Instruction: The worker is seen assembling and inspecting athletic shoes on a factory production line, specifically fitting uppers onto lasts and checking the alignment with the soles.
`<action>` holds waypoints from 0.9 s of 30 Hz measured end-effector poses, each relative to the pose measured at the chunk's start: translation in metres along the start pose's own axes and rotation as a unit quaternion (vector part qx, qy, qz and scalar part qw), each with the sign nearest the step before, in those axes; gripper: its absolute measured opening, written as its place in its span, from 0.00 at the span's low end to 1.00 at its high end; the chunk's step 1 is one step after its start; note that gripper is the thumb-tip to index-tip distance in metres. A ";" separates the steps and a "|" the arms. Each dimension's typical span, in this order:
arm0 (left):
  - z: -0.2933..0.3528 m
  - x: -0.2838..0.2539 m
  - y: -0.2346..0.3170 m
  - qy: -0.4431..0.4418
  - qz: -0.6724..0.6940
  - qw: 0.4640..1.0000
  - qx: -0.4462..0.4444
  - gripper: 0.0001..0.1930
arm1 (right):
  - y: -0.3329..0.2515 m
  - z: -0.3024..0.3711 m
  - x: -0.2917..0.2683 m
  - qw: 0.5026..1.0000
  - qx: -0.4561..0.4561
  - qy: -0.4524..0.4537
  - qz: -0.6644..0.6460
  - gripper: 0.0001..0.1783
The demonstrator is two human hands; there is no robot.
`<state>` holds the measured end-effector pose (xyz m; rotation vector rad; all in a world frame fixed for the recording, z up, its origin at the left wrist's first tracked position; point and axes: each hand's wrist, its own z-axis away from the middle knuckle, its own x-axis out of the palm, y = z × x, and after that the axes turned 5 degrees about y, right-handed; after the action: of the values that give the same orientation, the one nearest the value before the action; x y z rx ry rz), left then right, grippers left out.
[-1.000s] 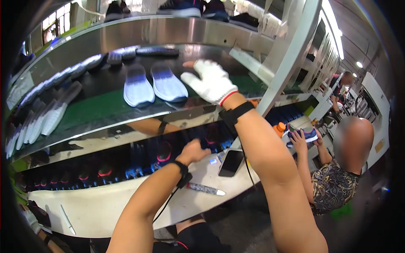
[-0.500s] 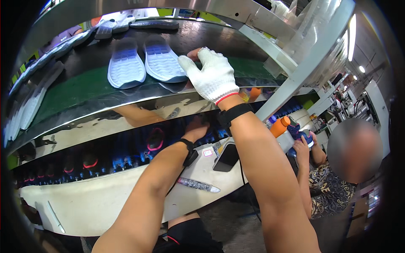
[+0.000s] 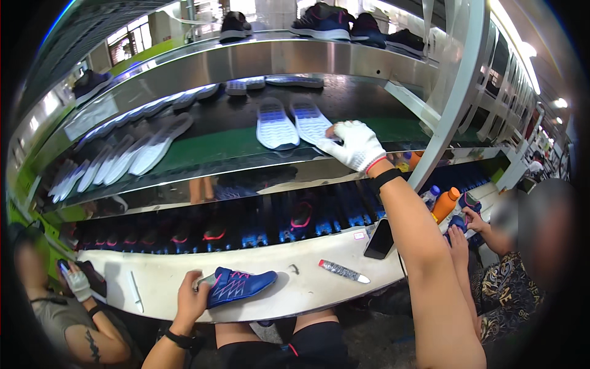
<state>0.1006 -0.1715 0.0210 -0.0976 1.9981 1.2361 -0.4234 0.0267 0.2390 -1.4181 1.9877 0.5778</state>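
A phone [image 3: 379, 240] and a patterned pen [image 3: 344, 270] lay on the desk [image 3: 166, 277], right of the blue shoe [image 3: 243, 286]; a white pen [image 3: 135, 292] lay to its left. A grey post [image 3: 455, 92] rose just beyond the right hand [image 3: 356, 146], and an orange bottle [image 3: 445, 204] stood past that forearm. The left hand [image 3: 192, 295] held the shoe by its heel end near the desk's front edge, toe rightward, long axis roughly along that edge. The gloved right fingers met the near end of a white-and-blue sole [image 3: 309, 123] on the shelf [image 3: 215, 138], its long axis running away from the person; whether they gripped it could not be told.
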 end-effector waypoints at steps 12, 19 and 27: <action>-0.004 0.038 0.119 -0.271 -0.189 0.871 0.364 0.28 | -0.083 0.090 -0.049 0.971 -0.056 0.207 -0.106 0.17; 0.051 0.021 0.109 0.022 0.181 0.883 0.434 0.35 | -0.205 0.223 -0.098 0.785 0.157 0.306 -0.515 0.35; 0.102 0.007 0.114 -0.030 0.313 0.937 0.150 0.15 | -0.302 0.298 -0.051 0.708 0.257 0.060 -0.655 0.24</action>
<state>0.1036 -0.0291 0.0758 0.7730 2.2144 1.2557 -0.0566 0.1601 0.0640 -1.9895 0.6305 -0.6761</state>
